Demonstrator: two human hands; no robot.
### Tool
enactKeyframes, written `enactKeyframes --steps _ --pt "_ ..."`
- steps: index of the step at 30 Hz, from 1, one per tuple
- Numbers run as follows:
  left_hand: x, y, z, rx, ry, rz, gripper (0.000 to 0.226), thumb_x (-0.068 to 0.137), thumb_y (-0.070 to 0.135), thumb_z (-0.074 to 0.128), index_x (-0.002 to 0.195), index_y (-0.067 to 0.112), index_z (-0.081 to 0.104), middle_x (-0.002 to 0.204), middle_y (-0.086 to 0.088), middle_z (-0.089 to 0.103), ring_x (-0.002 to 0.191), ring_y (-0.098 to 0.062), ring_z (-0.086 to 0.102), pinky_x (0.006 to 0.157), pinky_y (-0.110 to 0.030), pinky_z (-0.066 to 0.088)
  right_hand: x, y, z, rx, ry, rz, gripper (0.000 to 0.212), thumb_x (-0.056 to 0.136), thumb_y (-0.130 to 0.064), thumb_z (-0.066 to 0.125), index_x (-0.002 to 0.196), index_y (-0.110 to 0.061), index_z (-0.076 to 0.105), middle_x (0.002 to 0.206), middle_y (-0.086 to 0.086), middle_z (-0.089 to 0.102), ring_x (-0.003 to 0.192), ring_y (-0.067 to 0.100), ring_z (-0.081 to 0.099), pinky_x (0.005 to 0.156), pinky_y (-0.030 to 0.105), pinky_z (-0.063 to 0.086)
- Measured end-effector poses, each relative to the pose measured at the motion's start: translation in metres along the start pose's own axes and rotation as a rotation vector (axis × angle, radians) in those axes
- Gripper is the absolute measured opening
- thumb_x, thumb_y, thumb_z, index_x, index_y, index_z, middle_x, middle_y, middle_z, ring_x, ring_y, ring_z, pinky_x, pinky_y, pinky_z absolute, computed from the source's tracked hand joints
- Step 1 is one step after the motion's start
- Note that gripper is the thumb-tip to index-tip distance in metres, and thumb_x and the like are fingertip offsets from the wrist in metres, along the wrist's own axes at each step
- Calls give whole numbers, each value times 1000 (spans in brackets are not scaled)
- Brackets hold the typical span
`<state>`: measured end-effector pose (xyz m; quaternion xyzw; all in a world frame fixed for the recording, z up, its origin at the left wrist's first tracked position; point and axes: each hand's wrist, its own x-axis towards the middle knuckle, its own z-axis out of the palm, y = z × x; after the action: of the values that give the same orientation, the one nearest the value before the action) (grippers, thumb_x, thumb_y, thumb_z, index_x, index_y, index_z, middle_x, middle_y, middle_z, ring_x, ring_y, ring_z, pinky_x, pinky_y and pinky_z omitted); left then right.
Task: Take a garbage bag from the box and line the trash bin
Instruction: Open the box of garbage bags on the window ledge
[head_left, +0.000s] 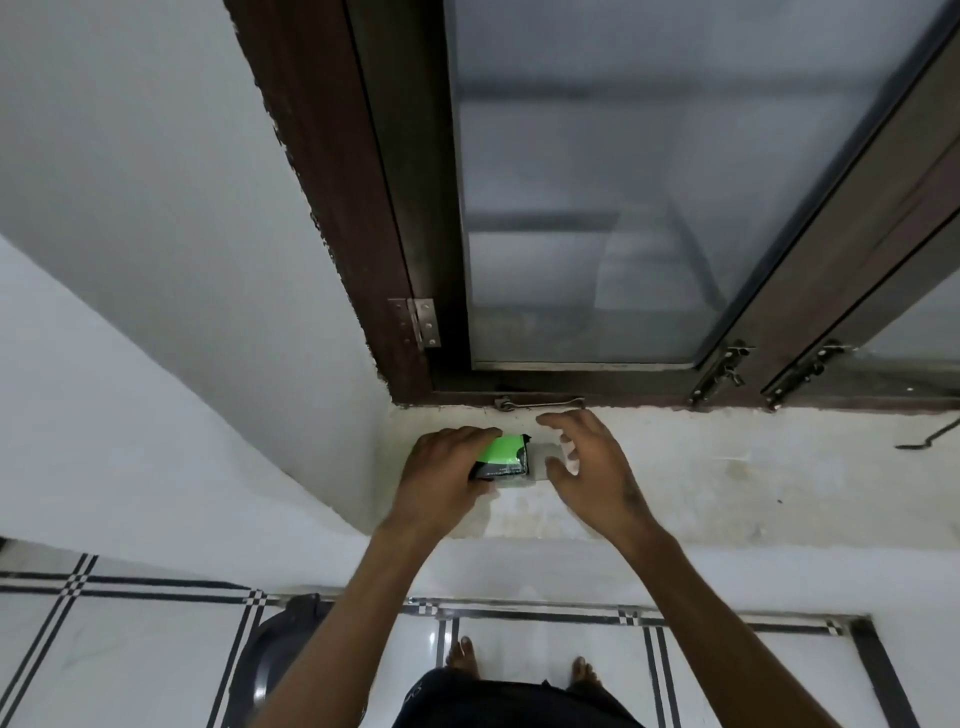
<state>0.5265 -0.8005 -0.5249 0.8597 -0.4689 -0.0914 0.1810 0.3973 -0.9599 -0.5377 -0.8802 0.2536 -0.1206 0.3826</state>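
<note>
A small green and black box of garbage bags (506, 457) lies on the white window sill (701, 478), near the sill's left corner. My left hand (444, 475) grips the box from its left side, fingers curled over its top. My right hand (592, 462) hovers just right of the box with fingers spread, holding nothing. The dark trash bin (275, 660) stands on the floor below the sill, partly hidden by my left forearm.
A brown-framed window with frosted glass (597, 208) rises behind the sill, with metal latches (722, 371) along its lower edge. White walls meet at the left. The tiled floor (130, 665) and my bare feet (462, 657) show below.
</note>
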Motion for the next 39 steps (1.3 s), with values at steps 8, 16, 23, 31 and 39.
enactKeyframes --steps 8,16,23,31,39 --pt "4 38 5 215 77 24 74 49 22 93 119 20 66 110 -1 73 95 -26 67 83 -38 51 6 11 -12 707 -71 314 9 92 -1 66 98 -2 72 93 15 72 84 22 70 70 28 61" --pt "5 52 9 253 93 21 72 47 20 94 114 21 68 107 0 73 93 -26 68 83 -38 51 10 21 -25 868 -141 421 22 89 8 66 101 -8 57 85 18 68 70 20 68 62 23 59" --pt "5 54 20 199 55 56 73 54 23 92 121 26 64 115 4 70 101 -22 66 90 -35 49 7 32 -36 684 -196 392 22 96 1 54 110 -14 47 92 14 67 65 13 62 58 20 52" --pt "6 48 21 160 71 60 70 57 23 91 122 26 64 117 5 70 102 -22 66 90 -34 50 4 45 -47 563 -142 344 23 95 -1 52 100 -23 52 90 13 62 76 20 58 64 30 48" --pt "1 32 18 95 85 18 68 57 23 91 121 26 65 116 4 71 102 -23 66 89 -36 51 6 56 -54 207 -75 168 25 94 -3 50 101 -22 64 100 8 62 93 16 57 80 31 47"
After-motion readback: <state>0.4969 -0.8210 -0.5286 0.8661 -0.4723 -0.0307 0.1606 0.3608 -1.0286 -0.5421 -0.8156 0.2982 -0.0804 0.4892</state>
